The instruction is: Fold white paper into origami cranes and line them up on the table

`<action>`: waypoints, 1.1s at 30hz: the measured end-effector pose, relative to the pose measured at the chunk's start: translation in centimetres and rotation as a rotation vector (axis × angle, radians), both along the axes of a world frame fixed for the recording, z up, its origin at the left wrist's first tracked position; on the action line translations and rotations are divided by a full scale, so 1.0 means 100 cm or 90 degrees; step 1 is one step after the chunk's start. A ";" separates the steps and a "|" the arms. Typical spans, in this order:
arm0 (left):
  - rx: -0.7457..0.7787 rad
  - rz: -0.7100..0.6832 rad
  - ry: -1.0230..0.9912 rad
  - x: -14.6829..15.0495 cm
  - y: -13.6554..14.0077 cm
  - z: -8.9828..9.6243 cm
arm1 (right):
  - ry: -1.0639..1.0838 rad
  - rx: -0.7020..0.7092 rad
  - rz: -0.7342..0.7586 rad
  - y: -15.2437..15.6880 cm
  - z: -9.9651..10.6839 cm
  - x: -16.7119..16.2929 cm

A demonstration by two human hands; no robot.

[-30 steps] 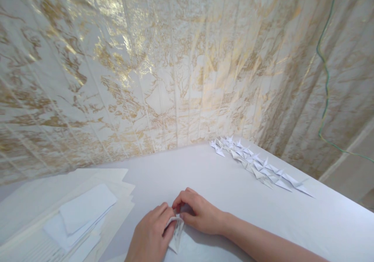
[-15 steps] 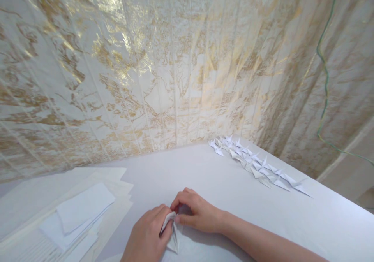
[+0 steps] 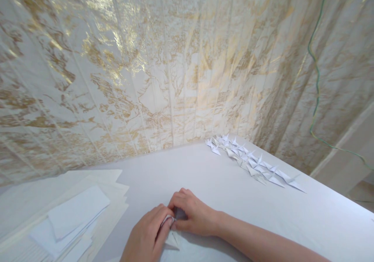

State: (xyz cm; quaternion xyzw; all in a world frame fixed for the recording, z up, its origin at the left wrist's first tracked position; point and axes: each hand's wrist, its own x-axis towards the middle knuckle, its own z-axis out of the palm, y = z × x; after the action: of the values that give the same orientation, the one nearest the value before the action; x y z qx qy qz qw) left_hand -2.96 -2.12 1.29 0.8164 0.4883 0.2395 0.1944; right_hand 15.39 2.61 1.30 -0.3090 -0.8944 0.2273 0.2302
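A small piece of folded white paper (image 3: 172, 240) is pinched between my two hands near the bottom middle of the view. My left hand (image 3: 147, 232) wraps its fingers and thumb around the paper's left side. From the right, my right hand (image 3: 194, 213) closes its thumb and fingertips on the paper's upper end, touching the left fingers. A pointed lower part of the paper sticks out below the fingers. The rest of its folds are hidden by my hands.
Several folded paper cranes (image 3: 253, 162) stand in rows at the table's back right. Stacked white paper pieces (image 3: 78, 211) lie on larger sheets (image 3: 117, 199) at the left. Behind the white table (image 3: 163, 168) is a gold-patterned wall covering (image 3: 157, 79); a green cord (image 3: 317, 79) hangs at right.
The folded paper has turned in my hands, and its lower end now looks wider and shorter. My left thumb has moved up toward the right fingertips. The view has shifted slightly.
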 end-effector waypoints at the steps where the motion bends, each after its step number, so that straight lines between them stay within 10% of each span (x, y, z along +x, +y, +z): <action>1: -0.005 0.004 -0.008 0.000 0.000 0.000 | 0.002 0.002 0.002 0.000 -0.001 0.000; 33: -0.032 0.064 0.040 0.003 0.001 -0.004 | 0.005 0.021 0.015 0.001 -0.001 0.001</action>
State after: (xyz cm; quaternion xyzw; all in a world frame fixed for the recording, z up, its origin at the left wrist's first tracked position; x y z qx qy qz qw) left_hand -2.70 -2.00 0.93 0.7927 0.5405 0.2111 0.1871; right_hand 15.50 2.70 1.18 -0.2933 -0.9008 0.2163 0.2360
